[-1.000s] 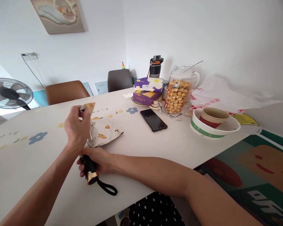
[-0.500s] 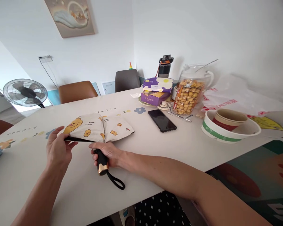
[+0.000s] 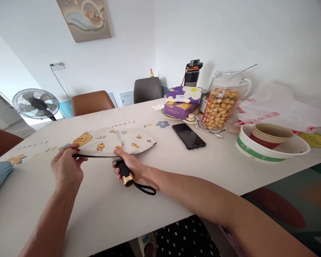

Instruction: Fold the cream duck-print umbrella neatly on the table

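Observation:
A folding umbrella (image 3: 109,142) with cream fabric and yellow cartoon prints is held just over the white table, its cloth loose and spread to both sides. My left hand (image 3: 69,165) pinches the dark-edged left border of the fabric between thumb and fingers. My right hand (image 3: 132,165) is wrapped round the black handle (image 3: 125,174), with the thumb pressing on the cloth near the middle. The handle has a gold-coloured end and a black wrist strap (image 3: 146,189) that hangs to the right. The umbrella's ribs and shaft are mostly hidden beneath the fabric.
A phone (image 3: 189,136) lies right of the umbrella. Behind it are purple boxes (image 3: 180,109), a bottle (image 3: 192,75) and a snack-filled jug (image 3: 222,103). Paper bowls (image 3: 270,150) and a plastic bag (image 3: 273,107) stand at right. Blue cloth (image 3: 0,176) lies at left.
My right hand has moved slightly right with the handle, which now slants more to the right. The fabric looks stretched wider and flatter between my hands. The camera view has shifted slightly.

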Motion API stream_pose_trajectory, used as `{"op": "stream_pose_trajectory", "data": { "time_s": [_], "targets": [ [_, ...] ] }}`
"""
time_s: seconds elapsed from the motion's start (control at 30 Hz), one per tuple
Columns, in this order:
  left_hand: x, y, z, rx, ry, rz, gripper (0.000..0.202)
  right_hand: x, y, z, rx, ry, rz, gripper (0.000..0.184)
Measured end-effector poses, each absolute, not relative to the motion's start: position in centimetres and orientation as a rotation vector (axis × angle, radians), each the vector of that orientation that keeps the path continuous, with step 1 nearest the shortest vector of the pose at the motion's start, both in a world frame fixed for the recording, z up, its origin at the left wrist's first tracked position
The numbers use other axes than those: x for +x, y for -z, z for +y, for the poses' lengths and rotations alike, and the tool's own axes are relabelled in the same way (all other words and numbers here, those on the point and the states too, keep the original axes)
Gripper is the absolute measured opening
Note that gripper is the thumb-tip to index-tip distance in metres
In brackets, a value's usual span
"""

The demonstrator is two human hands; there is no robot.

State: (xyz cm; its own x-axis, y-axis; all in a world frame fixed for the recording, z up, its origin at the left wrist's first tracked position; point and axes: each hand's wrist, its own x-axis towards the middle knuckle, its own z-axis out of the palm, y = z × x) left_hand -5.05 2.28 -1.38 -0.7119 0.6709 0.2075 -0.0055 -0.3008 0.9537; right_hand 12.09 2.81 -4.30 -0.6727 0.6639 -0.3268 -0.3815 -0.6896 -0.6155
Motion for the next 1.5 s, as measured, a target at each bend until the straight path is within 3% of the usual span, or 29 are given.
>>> {"op": "stream_pose_trajectory", "data": {
  "time_s": [0.3, 0.47, 0.67, 0.9, 0.97, 1.03, 1.17, 1.33, 1.5],
  "targets": [
    [-5.0, 1.0, 2.0, 0.825, -2.090, 1.478, 0.014, 12.5, 3.9, 2.6, -0.785, -2.279, -0.752, 0.025],
    [-5.1, 1.1, 2.1, 0.878, -2.031, 1.606, 0.022, 12.4, 4.0, 3.7, -1.078, -2.067, -0.867, 0.022],
    [-5.5, 2.0, 2.6, 0.974, -1.646, 1.902, 0.033, 12.9, 3.5, 4.7, -1.132, -1.976, -0.848, 0.030],
    [-5.8, 3.3, 2.9, 1.494, -0.652, 2.197, 0.030, 13.1, 3.3, 4.2, -1.000, -2.037, -0.868, 0.029],
    [-6.0, 3.3, 2.7, 1.683, -0.700, 2.364, 0.032, 13.0, 3.0, 3.9, -1.053, -2.015, -0.874, 0.027],
    [-5.7, 3.2, 2.6, 1.821, -1.000, 2.455, 0.032, 12.9, 2.8, 3.7, -1.112, -1.973, -0.890, 0.026],
    [-3.4, 3.0, 2.2, 1.919, -1.506, 2.019, 0.030, 12.4, 3.0, 3.3, -1.179, -1.888, -0.979, 0.028],
    [-0.7, 2.8, 2.1, 1.651, -1.327, 1.821, 0.045, 11.7, 3.9, 2.4, -1.161, -1.880, -1.158, 0.037],
    [-1.2, 2.3, 2.0, 1.340, -1.388, 1.661, 0.045, 11.3, 4.2, 1.1, -1.028, -1.867, -1.284, 0.037]
  ]
}}
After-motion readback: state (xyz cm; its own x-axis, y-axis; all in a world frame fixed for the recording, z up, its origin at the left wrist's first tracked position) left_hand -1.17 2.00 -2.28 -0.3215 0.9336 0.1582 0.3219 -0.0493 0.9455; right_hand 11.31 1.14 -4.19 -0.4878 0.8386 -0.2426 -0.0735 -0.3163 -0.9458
